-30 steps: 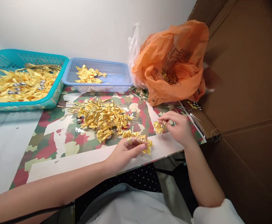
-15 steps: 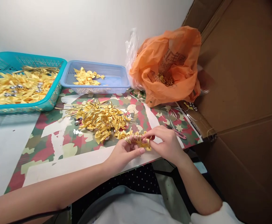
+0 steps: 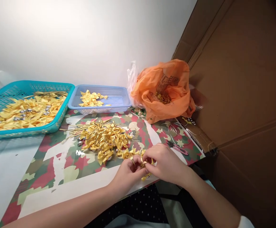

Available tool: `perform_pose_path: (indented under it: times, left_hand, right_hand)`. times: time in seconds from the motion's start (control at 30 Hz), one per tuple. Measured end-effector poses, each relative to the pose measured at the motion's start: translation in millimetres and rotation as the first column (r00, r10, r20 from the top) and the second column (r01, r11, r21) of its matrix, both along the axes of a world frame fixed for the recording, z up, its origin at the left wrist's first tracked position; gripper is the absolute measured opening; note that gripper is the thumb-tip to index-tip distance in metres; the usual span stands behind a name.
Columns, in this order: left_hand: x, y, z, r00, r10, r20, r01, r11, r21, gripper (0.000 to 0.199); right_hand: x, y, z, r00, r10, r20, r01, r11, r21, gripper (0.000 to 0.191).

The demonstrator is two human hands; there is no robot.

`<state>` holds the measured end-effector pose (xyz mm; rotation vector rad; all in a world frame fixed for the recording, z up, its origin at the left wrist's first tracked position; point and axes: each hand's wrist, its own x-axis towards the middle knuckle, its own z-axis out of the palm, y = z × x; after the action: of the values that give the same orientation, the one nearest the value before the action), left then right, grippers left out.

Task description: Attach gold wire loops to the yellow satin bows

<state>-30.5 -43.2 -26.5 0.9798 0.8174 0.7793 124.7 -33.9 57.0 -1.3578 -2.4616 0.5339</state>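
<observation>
My left hand (image 3: pixel 125 179) is closed over the front edge of the table, with gold wire loops around its fingers and yellow ribbon bows (image 3: pixel 145 177) hanging from them. My right hand (image 3: pixel 165 163) meets it, thumb and forefinger pinching at the same gold loops. The fingers partly hide the bows, and a small silvery bell shows at the lowest one. Just beyond both hands lies a heap of yellow bows on gold wire ties (image 3: pixel 104 136), with several silver bells among them.
A teal basket (image 3: pixel 68 106) of bows and bells stands left of a light-blue basket (image 3: pixel 119 109) with fewer bows. An orange plastic bag (image 3: pixel 161 71) holds scraps. A pink-handled cutting tool (image 3: pixel 181 151) and wire coils (image 3: pixel 173 129) lie right. Cardboard (image 3: pixel 242 79) walls the right side.
The view has tilted up, so everything sits lower in the picture. My right hand's fingers have come in closer to the left hand's, over the gold loops.
</observation>
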Motion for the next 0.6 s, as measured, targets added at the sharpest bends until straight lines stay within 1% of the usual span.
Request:
perform_pose_path:
  times: [0.1,0.2,0.23,0.27,0.3,0.33,0.37,0.4,0.43,0.47,0.5,0.53,0.6]
  left_hand:
    - [-0.7,-0.1,2.9,0.999,-0.026,0.038,0.028,0.998,-0.051,0.043]
    - [-1.3,-0.1,1.0,0.995,-0.050,0.091,0.058,0.995,-0.079,0.047]
    - [-1.2,-0.1,-0.5,0.993,-0.062,0.100,0.070,0.994,-0.085,0.048]
    - [-1.0,-0.2,-2.0,0.992,-0.074,0.105,0.084,0.992,-0.093,0.050]
    - [-0.7,-0.3,-3.2,0.990,-0.084,0.112,0.096,0.990,-0.105,0.051]
    - [-0.3,-0.4,-3.8,0.988,-0.091,0.123,0.106,0.987,-0.124,0.053]
    - [0.1,-0.6,-3.8,0.986,-0.095,0.138,0.115,0.982,-0.149,0.055]
    - [0.5,-0.8,-3.1,0.983,-0.096,0.154,0.123,0.976,-0.178,0.057]
    - [0.8,-1.0,-2.0,0.982,-0.093,0.166,0.127,0.970,-0.207,0.058]
    - [0.9,-1.1,-0.7,0.981,-0.087,0.172,0.125,0.965,-0.230,0.058]
    - [0.9,-1.0,0.4,0.981,-0.078,0.176,0.121,0.961,-0.249,0.057]
    - [0.8,-0.9,0.9,0.980,-0.072,0.183,0.119,0.958,-0.261,0.057]
    - [-0.1,0.2,-0.1,0.975,-0.065,0.211,0.121,0.956,-0.266,0.058]
  right_hand:
    - [0.9,7.0,11.1,0.996,0.072,0.043,-0.068,0.995,-0.073,0.012]
    - [6.7,18.2,24.8,0.980,0.176,0.098,-0.158,0.974,-0.164,0.009]
    - [10.9,24.5,30.4,0.968,0.231,0.098,-0.205,0.953,-0.224,0.009]
    - [16.8,33.1,36.7,0.953,0.291,0.082,-0.255,0.920,-0.298,0.010]
    - [24.6,44.5,43.6,0.939,0.341,0.048,-0.302,0.883,-0.360,0.011]
    - [34.1,59.1,50.6,0.920,0.392,0.002,-0.352,0.826,-0.441,0.010]
    - [45.0,76.8,56.9,0.933,0.359,-0.020,-0.328,0.829,-0.453,0.013]
    - [56.4,97.1,61.9,0.974,0.227,-0.020,-0.218,0.907,-0.359,0.015]
    - [67.5,119.3,64.6,0.999,-0.006,-0.035,0.000,0.988,-0.155,0.014]
    - [77.4,142.2,64.7,0.960,-0.265,-0.090,0.273,0.958,0.085,0.013]
    - [85.4,164.8,62.0,0.920,-0.373,-0.120,0.390,0.903,0.180,0.015]
    - [91.2,185.9,57.0,0.895,-0.425,-0.133,0.445,0.867,0.222,0.016]
    - [95.7,221.0,42.9,0.855,-0.494,-0.158,0.518,0.806,0.286,0.016]
